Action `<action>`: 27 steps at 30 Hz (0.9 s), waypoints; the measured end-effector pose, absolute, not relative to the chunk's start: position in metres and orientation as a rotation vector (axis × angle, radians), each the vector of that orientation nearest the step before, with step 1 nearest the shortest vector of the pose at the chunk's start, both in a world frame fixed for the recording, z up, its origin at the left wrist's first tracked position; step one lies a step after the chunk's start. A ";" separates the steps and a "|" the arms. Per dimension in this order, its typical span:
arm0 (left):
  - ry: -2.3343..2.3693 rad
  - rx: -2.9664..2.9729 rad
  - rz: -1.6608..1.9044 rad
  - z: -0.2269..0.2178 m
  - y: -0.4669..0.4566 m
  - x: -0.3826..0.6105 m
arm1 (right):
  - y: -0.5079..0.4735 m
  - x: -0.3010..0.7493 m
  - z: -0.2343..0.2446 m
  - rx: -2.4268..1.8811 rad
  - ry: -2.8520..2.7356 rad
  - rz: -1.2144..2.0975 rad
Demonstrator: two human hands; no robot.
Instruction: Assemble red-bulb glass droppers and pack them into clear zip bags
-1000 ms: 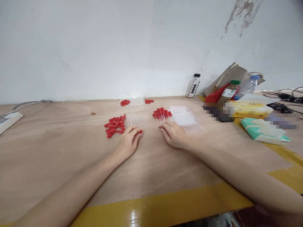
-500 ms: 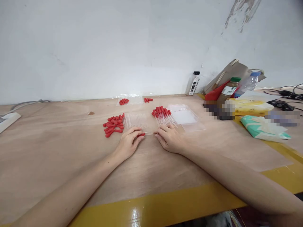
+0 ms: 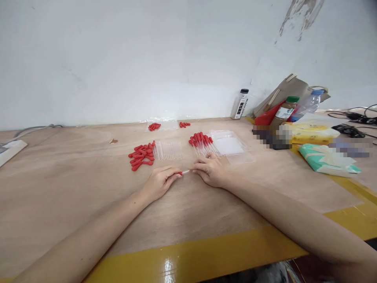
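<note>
Left hand (image 3: 160, 182): grip narrow, holding red bulb (image 3: 180, 173). Right hand (image 3: 212, 171): grip narrow, pinching clear tube (image 3: 185, 171). Tube lies between both grips, meeting bulb; how deep inside, cannot tell. Beyond left hand: loose red bulbs (image 3: 143, 152), row of clear tubes (image 3: 167, 151). Beyond right hand: bulb-topped tubes (image 3: 201, 138), beside flat bags (image 3: 240, 158).

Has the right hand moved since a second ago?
Yes: judged against the pile of red-topped droppers, the right hand has come toward the person and closer to the left hand.
</note>
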State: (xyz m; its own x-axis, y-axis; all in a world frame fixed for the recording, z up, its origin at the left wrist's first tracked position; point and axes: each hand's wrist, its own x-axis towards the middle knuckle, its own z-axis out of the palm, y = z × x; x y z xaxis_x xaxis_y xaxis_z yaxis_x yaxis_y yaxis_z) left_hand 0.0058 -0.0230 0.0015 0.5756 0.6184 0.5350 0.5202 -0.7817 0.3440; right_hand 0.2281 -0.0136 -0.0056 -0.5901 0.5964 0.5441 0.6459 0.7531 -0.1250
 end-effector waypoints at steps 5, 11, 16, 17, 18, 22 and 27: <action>0.954 2.705 1.017 -0.001 -0.022 0.006 | -0.019 0.224 -0.004 -0.956 -2.374 -0.235; 0.957 2.779 0.957 0.000 -0.023 0.005 | -0.028 0.219 -0.003 -0.969 -2.378 -0.298; 0.877 2.818 0.896 0.000 -0.023 0.006 | -0.029 0.216 -0.004 -0.944 -2.370 -0.271; 0.874 2.822 0.899 0.000 -0.023 0.006 | -0.029 0.216 -0.004 -0.945 -2.367 -0.266; 0.877 2.823 0.899 -0.001 -0.023 0.006 | -0.030 0.215 -0.004 -0.948 -2.366 -0.259; 0.884 2.846 0.885 -0.002 -0.022 0.006 | -0.031 0.211 -0.005 -0.962 -2.358 -0.232; 0.751 3.110 0.855 0.000 -0.017 0.001 | -0.034 0.207 -0.003 -0.993 -2.379 -0.201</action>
